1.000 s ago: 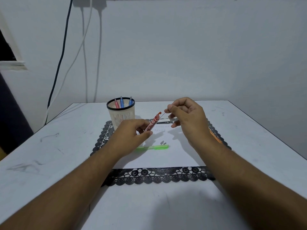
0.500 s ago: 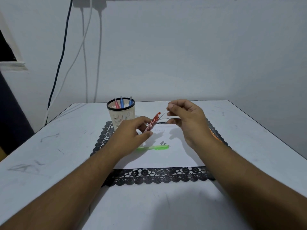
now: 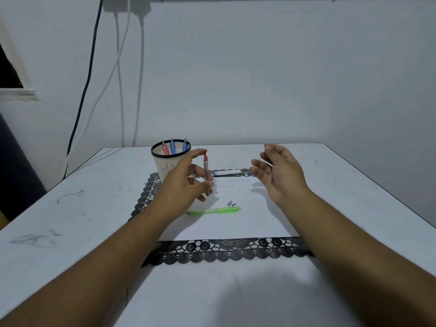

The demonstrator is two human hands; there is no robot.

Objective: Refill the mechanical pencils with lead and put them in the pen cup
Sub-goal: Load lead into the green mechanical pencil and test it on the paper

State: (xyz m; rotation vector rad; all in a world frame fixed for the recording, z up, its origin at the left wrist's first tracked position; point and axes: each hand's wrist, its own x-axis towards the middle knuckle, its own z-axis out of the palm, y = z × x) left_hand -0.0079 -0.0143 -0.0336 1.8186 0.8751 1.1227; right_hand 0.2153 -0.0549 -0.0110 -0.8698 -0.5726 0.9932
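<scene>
My left hand [image 3: 186, 187] holds a red mechanical pencil [image 3: 206, 173] upright, pinched between thumb and fingers just right of the pen cup [image 3: 165, 167]. The cup is cream with a black rim and holds one red and two blue pencils. My right hand [image 3: 278, 175] hovers apart from the pencil, at the right over the paper, palm turned left and fingers spread. A faint thin line crosses its fingertips; I cannot tell what it is. A green mechanical pencil [image 3: 214, 210] lies on the white paper [image 3: 250, 223], with two small grey pieces [image 3: 231, 204] beside it.
The paper rests on a black lace mat [image 3: 224, 252] on a white table [image 3: 70, 220]. A white and blue lead case [image 3: 227, 172] lies at the paper's far edge. Cables [image 3: 82, 95] hang down the wall behind the table's left corner.
The right hand has pulled away to the right from the red pencil's top and spread its fingers. The left hand has turned the red pencil from tilted to upright.
</scene>
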